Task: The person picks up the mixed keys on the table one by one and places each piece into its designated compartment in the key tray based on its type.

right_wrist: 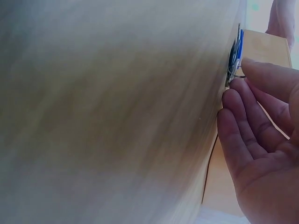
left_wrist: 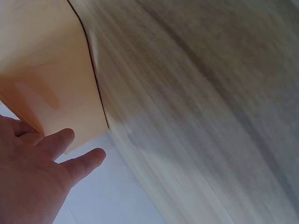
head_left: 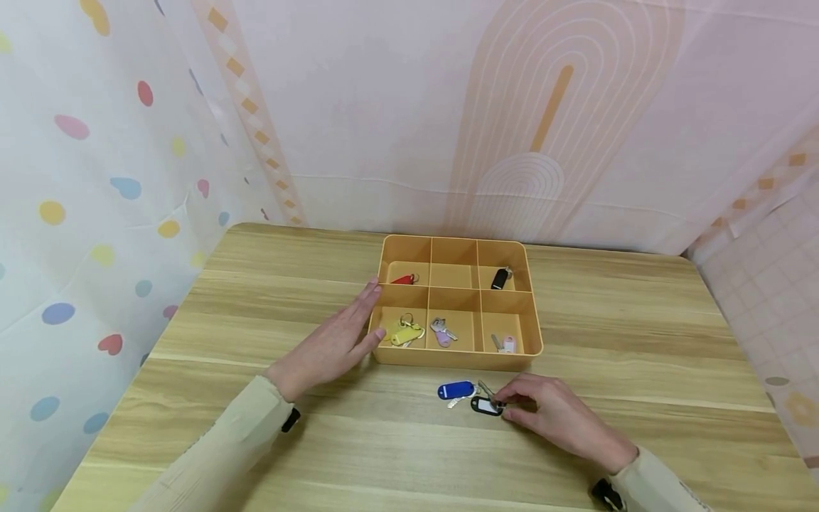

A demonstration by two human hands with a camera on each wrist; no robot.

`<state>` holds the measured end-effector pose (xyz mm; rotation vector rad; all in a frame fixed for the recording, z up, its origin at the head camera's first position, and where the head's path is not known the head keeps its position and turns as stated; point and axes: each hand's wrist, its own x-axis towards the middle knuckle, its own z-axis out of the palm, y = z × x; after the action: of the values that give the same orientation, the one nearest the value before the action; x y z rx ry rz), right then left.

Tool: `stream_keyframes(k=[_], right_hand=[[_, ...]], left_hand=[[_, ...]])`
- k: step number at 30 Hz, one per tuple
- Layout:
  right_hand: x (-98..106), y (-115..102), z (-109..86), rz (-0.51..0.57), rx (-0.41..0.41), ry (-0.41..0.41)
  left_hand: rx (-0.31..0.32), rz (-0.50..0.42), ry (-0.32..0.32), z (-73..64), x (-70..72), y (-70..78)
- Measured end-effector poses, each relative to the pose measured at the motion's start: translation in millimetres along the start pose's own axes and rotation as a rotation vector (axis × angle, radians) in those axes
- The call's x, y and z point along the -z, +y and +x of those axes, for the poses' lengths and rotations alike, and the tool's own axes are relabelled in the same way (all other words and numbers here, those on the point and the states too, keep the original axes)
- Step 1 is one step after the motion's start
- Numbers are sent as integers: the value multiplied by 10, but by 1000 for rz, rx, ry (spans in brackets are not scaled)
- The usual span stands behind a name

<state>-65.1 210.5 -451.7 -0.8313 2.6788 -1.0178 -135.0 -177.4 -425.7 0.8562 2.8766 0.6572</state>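
Observation:
An orange box (head_left: pixel 456 360) with six compartments stands on the table. Against its left side rests my left hand (head_left: pixel 335 350), fingers extended, thumb at the front left corner. In front of the box, my right hand (head_left: pixel 553 412) pinches the ring end of a key with a black tag (head_left: pixel 484 406) bearing a white label. Beside that tag, a key with a blue tag (head_left: pixel 456 390) lies on the wood. In the right wrist view the thumb and fingertips (right_wrist: pixel 250 65) meet at the thin ring; the tags appear edge-on.
Compartments hold a red tag (head_left: pixel 404 280) back left, another black tag (head_left: pixel 499 279) back right, yellow tags (head_left: pixel 407 336) front left, a purple tag (head_left: pixel 443 340) with keys front middle, and a pink-tagged key (head_left: pixel 509 345) front right. A patterned curtain (head_left: pixel 371 128) hangs behind the table.

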Motion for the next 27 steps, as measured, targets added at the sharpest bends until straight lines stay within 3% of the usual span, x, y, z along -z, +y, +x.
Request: stream_keyframes(k=[18,27], right_hand=[[10,-17,-16,-9,69,31],[25,4,-57,-12,148,106]], left_hand=[[1,5,8,4,0,8],[-1,4,8,-2,2,11]])
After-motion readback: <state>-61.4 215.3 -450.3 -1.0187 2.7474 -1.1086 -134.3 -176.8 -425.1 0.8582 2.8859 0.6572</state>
